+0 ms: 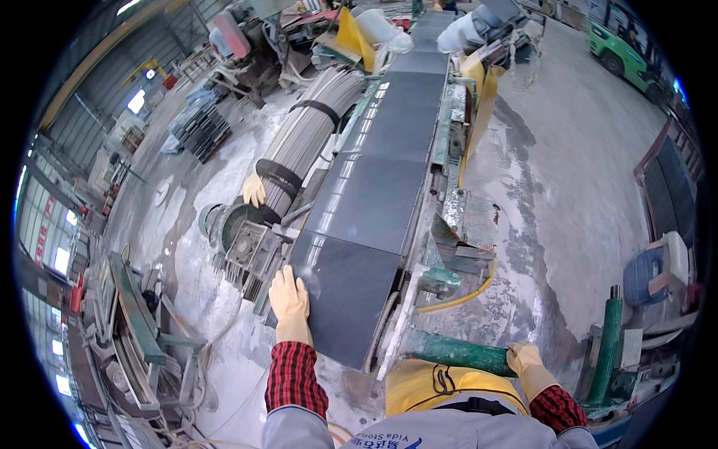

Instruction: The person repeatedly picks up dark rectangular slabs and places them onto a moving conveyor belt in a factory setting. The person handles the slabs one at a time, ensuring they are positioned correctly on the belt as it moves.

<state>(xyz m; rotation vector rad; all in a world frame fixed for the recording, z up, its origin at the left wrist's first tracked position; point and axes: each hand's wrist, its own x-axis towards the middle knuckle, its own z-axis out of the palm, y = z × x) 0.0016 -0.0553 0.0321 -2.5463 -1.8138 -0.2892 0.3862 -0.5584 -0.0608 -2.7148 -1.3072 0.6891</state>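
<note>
My left hand (289, 299), in a cream rubber glove, lies flat with fingers stretched on the left edge of the nearest dark grey stone slab (351, 292). More slabs (372, 196) stretch away end to end in a line along the conveyor. My right hand (526, 364), gloved the same way, is closed round the right end of a thick green roller (465, 355) in front of my waist. Its fingertips are partly hidden. A yellow apron (441, 385) hangs at my front.
A motor (243, 239) and a strapped bundle of grey strips (310, 135) stand left of the conveyor, a loose glove (254, 188) on the bundle. A metal frame (142, 329) is at lower left. A green post (607, 344) rises at right. A green forklift (621, 49) stands far right.
</note>
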